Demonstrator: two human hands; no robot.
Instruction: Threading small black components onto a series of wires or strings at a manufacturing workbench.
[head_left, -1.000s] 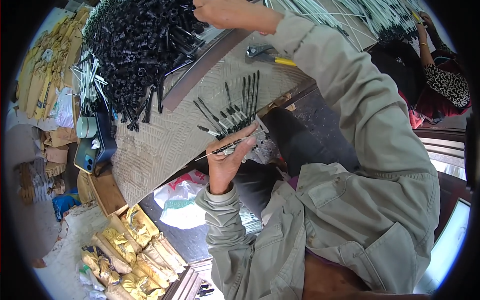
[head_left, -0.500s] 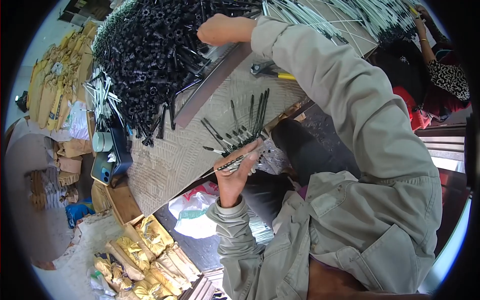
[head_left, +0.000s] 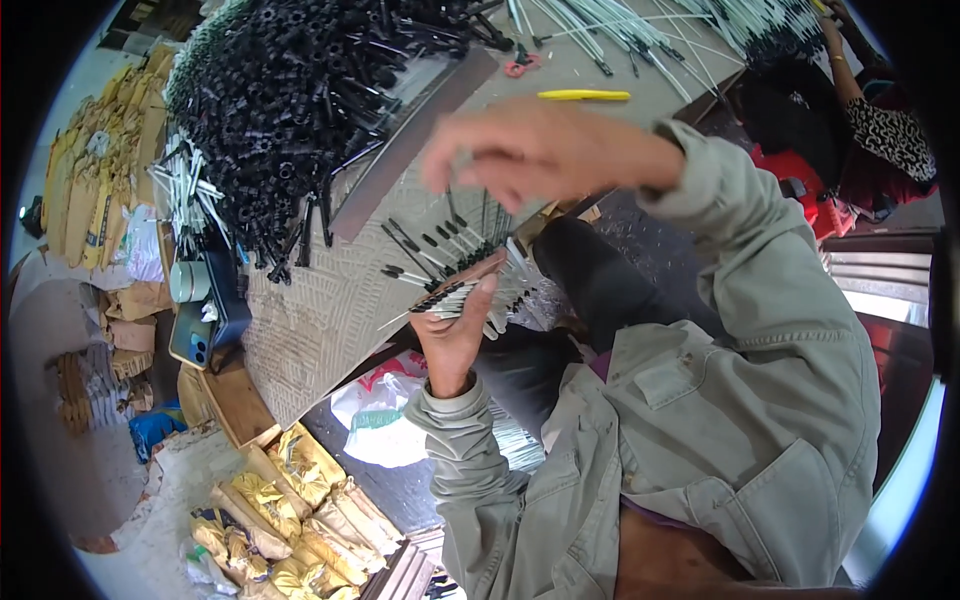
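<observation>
My left hand [head_left: 452, 340] is closed around a fanned bundle of thin white rods with black fittings [head_left: 462, 262], held over the near edge of the table. Several slim black tips stick up and out of the bundle on its far side. Just beyond and above it, my right hand [head_left: 535, 150] hangs in the air, smeared by motion. Its fingers point down toward the black tips, and whether they hold anything cannot be made out. A large heap of small black plastic fittings [head_left: 280, 120] covers the far left of the table.
A long brown strip [head_left: 410, 150] borders the heap. Beyond my right hand lie a yellow handle [head_left: 585, 95] and loose white rods [head_left: 600, 35]. A phone [head_left: 192, 338] stands at the table's left edge. Wrapped packages [head_left: 300, 530] lie lower left; another person's arm [head_left: 845, 75] shows far right.
My right hand has come back from the black heap toward me, and is now above the bundle. The bundle in my left hand has spread wider. The view has shifted slightly.
</observation>
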